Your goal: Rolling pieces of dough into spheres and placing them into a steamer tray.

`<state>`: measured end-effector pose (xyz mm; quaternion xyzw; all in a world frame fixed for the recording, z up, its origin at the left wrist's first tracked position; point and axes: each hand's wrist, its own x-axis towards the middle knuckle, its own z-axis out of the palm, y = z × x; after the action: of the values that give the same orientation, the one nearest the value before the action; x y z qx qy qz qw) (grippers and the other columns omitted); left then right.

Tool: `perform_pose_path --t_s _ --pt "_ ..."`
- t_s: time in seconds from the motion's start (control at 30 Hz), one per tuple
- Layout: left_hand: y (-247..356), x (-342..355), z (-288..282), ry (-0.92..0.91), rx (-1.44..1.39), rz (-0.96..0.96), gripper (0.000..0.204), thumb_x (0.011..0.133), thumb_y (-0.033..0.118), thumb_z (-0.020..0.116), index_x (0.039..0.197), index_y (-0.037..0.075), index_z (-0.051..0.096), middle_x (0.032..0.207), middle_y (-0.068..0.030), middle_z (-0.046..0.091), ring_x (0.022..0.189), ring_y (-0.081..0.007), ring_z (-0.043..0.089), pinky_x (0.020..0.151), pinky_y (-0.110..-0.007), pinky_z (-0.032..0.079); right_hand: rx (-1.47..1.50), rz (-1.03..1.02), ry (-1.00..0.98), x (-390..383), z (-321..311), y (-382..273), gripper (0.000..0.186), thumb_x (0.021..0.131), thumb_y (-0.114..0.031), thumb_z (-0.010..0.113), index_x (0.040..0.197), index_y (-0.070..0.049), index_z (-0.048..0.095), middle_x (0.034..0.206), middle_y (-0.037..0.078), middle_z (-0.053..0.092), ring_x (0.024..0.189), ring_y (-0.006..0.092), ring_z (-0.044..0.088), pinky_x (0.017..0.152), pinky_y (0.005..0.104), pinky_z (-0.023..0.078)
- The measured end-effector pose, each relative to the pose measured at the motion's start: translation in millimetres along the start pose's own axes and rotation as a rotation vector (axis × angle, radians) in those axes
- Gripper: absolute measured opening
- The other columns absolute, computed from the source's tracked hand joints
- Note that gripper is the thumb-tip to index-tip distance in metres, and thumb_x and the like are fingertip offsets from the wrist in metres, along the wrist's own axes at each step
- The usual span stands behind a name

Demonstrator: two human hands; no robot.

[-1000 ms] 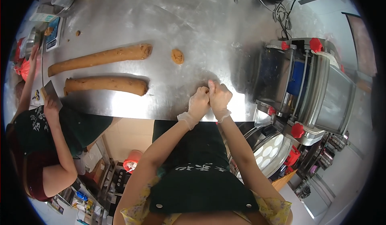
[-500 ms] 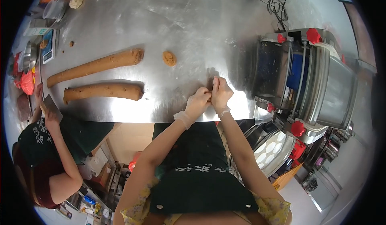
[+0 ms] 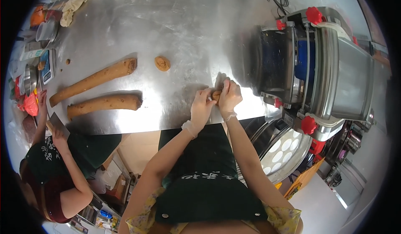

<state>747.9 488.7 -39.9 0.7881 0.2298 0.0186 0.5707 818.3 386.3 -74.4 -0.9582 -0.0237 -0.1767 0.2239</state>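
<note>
Left hand (image 3: 201,109): gloved; fingers bent at the left edge of the dough piece (image 3: 216,95); whether they grip it cannot be told.
Right hand (image 3: 230,97): gloved; fingers curled around the dough piece.
Dough piece: small, brown, between the hands, over the front of the tabletop (image 3: 184,29).
Nearer roll (image 3: 104,104): brown, left of the hands.
Farther roll (image 3: 95,80): slanting, just beyond.
Round lump (image 3: 162,64): right of the farther roll.
</note>
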Motion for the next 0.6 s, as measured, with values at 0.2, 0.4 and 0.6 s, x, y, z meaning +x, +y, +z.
perform_pose_path --t_s 0.2,0.4,0.6 --pt "-4.8 -13.5 10.8 -0.115 0.189 0.374 0.028 0.080 0.002 0.072 0.107 0.007 0.069 0.106 -0.0074 0.062 0.089 -0.0243 0.067 0.073 -0.035 0.055 -0.039 0.192 -0.201 -10.8 -26.6 -7.8 0.038 0.097 -0.033 0.060 0.072 -0.004 0.063 0.064 0.014 0.063 0.054 0.0332 0.061 0.052 0.0433 0.048" --pt "-3.3 -8.2 -0.4 -0.150 0.063 0.287 0.037 0.078 -0.002 0.072 0.113 0.007 0.067 0.106 -0.0106 0.062 0.095 -0.0266 0.065 0.077 -0.036 0.056 -0.054 -0.022 0.064 -11.9 -17.6 7.9 0.036 0.098 -0.032 0.060 0.075 -0.005 0.066 0.067 0.014 0.065 0.058 0.0328 0.063 0.055 0.0430 0.050" --pt "0.7 -1.1 2.3 -0.144 -0.019 0.260 0.035 0.077 -0.003 0.072 0.111 0.005 0.065 0.111 -0.0122 0.061 0.092 -0.0294 0.066 0.075 -0.036 0.056 0.049 0.430 -0.219 2.0 -29.7 -18.7 0.028 0.099 -0.029 0.059 0.088 -0.005 0.070 0.067 0.014 0.066 0.059 0.0318 0.064 0.056 0.0427 0.051"
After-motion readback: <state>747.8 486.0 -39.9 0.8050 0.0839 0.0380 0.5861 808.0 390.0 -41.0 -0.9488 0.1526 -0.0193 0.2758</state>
